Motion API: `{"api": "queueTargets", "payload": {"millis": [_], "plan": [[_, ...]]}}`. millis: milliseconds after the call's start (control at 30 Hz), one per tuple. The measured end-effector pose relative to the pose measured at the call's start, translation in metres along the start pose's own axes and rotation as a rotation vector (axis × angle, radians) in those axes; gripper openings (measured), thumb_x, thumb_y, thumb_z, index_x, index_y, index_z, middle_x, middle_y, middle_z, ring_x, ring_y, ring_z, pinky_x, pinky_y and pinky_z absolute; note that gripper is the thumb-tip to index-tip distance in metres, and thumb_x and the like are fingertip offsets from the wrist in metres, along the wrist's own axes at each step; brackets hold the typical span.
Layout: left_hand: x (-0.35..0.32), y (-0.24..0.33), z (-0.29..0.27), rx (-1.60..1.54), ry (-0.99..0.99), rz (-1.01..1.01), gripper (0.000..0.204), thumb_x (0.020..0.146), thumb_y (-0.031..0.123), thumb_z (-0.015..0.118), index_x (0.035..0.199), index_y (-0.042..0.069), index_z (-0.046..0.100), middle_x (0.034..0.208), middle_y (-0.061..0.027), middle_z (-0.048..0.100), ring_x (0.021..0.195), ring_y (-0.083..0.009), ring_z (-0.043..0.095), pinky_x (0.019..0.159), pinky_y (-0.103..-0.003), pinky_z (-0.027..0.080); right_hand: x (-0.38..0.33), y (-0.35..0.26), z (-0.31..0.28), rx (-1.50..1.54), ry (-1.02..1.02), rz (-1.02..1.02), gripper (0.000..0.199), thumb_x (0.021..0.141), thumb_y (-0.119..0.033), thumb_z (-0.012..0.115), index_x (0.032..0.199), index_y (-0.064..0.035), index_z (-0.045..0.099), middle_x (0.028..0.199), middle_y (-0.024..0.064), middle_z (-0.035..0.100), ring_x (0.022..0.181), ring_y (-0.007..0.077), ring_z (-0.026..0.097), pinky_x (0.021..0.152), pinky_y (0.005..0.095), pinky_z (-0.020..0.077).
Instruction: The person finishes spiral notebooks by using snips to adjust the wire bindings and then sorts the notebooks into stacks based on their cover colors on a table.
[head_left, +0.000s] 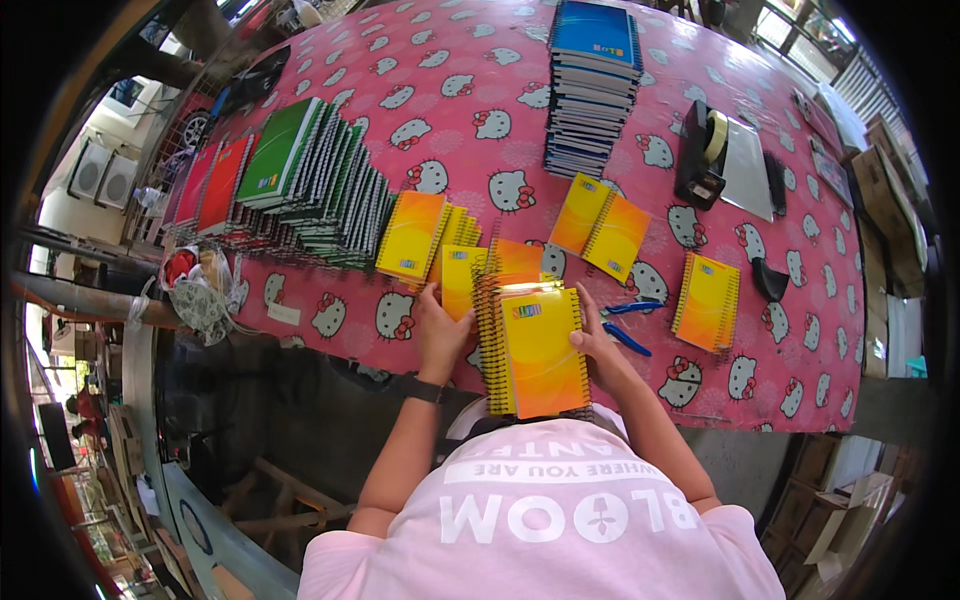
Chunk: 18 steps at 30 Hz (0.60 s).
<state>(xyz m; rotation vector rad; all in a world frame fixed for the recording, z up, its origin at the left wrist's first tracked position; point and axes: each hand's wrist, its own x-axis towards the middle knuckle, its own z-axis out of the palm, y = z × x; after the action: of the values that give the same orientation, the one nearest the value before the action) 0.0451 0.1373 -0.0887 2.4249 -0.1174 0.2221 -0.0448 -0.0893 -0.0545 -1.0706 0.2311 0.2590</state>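
Note:
A stack of small yellow-orange spiral notebooks [548,350] stands at the table's near edge, right in front of me. My right hand [600,345] grips its right side, thumb on the top cover's edge and fingers along the side. At the stack's left, my left hand [440,335] has its thumb and fingers around the lower part of another yellow notebook [457,275]. Just beyond, an orange-covered notebook [517,258] lies partly hidden behind the stack. More yellow notebooks [410,235] lean in a row beyond my left hand.
Green [285,155] and red notebooks [225,185] form rows at left. Blue notebooks [595,90] pile high at the back. Yellow notebooks [602,228] lie right of centre, another [707,300] farther right. Blue-handled pliers [628,328] are beside my right hand; a tape dispenser [702,155] stands beyond.

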Motion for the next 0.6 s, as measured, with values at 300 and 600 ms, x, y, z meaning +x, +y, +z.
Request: {"api": "queueTargets", "payload": {"millis": [300, 600], "plan": [[0.018, 0.063, -0.084, 0.172, -0.066, -0.053, 0.026, 0.078, 0.008, 0.061, 0.103, 0.003, 0.056, 0.088, -0.0176, 0.062, 0.077, -0.037, 0.06, 0.065, -0.043, 0.046, -0.004, -0.012, 0.001, 0.118, 0.002, 0.056, 0.094, 0.071, -0.034, 0.063, 0.143, -0.008, 0.007, 0.145, 0.0166, 0.017, 0.134, 0.027, 0.019, 0.108, 0.0359, 0.0172], [0.099, -0.01, -0.065, 0.148, -0.122, -0.058, 0.046, 0.078, 0.021, 0.065, 0.116, -0.001, 0.05, 0.098, -0.0197, 0.059, 0.09, -0.0341, 0.057, 0.079, -0.04, 0.045, -0.007, -0.006, 0.007, 0.145, -0.007, 0.014, 0.094, 0.074, -0.043, 0.062, 0.142, -0.0059, 0.009, 0.144, 0.0156, 0.02, 0.133, 0.0264, 0.021, 0.108, 0.0367, 0.0176]]}}
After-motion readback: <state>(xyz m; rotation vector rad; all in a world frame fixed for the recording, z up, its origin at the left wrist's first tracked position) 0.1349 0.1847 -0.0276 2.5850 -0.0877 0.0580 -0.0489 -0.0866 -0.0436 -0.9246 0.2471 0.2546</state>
